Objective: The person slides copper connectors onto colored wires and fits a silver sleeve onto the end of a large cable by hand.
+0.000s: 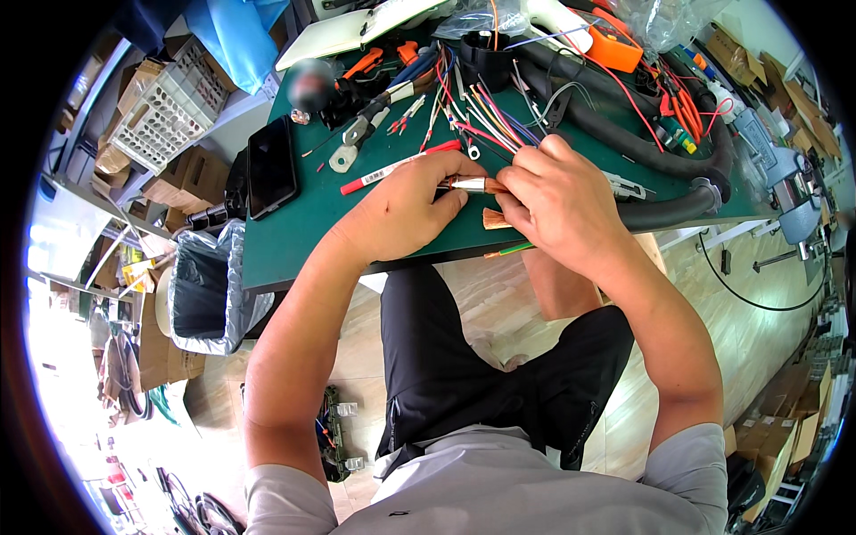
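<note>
Pinched between the thumb and fingers of a worker's left hand (pixel 401 212), a silvery tubular piece (pixel 469 184) meets copper strands (pixel 494 185) gripped in the closed fingers of the right hand (pixel 563 203), above the near edge of a green tabletop (pixel 312 239). Fingers cover both ends of the join; how far the strands reach into the tube cannot be told. Just below the right fingertips, a second bare copper end (pixel 493 219) juts out, with a green-and-yellow wire (pixel 510 251) near it at the table's edge.

Crowding the space beyond the hands, a fan of thin coloured wires (pixel 493 120) spreads toward the right knuckles, and a red-and-white marker (pixel 382 175) lies partly behind the left hand. Large metal lugs (pixel 341 159) rest farther left, short of a black phone (pixel 272 168). Thick black cable (pixel 611 135) loops across the right side of the bench, hemming in the work there. At the back sit a black cup (pixel 486 62), an orange box (pixel 615 52) and an open notebook (pixel 343 37); a lined bin (pixel 234 308) stands on the floor at left.
</note>
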Motion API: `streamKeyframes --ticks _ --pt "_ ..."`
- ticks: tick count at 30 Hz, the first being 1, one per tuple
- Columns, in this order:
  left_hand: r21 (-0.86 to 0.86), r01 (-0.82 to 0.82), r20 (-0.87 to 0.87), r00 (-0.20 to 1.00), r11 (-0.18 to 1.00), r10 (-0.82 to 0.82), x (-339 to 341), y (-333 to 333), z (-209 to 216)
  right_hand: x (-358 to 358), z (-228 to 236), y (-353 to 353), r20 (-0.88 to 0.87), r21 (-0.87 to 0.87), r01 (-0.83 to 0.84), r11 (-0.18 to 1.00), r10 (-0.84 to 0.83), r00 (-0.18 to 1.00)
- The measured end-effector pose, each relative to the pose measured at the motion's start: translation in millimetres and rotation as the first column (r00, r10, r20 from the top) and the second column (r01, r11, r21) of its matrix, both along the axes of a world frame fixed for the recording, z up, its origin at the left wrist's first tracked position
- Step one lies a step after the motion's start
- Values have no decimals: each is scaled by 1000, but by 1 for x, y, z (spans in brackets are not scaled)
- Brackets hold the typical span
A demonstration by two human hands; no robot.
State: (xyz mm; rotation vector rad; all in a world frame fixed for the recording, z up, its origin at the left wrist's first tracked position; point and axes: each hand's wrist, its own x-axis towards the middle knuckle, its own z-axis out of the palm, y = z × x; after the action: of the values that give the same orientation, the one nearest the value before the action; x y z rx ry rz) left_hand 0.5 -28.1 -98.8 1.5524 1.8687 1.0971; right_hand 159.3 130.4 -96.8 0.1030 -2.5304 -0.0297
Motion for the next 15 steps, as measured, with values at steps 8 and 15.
streamKeyframes --ticks 8,15 --pt "-31 -25 -30 999 999 24 3 -1 5 0 2 1 -3 5 -7 1000 7 1000" --pt "-23 -33 -50 998 999 32 3 -2 4 1 1 -1 31 -11 14 1000 -13 999"
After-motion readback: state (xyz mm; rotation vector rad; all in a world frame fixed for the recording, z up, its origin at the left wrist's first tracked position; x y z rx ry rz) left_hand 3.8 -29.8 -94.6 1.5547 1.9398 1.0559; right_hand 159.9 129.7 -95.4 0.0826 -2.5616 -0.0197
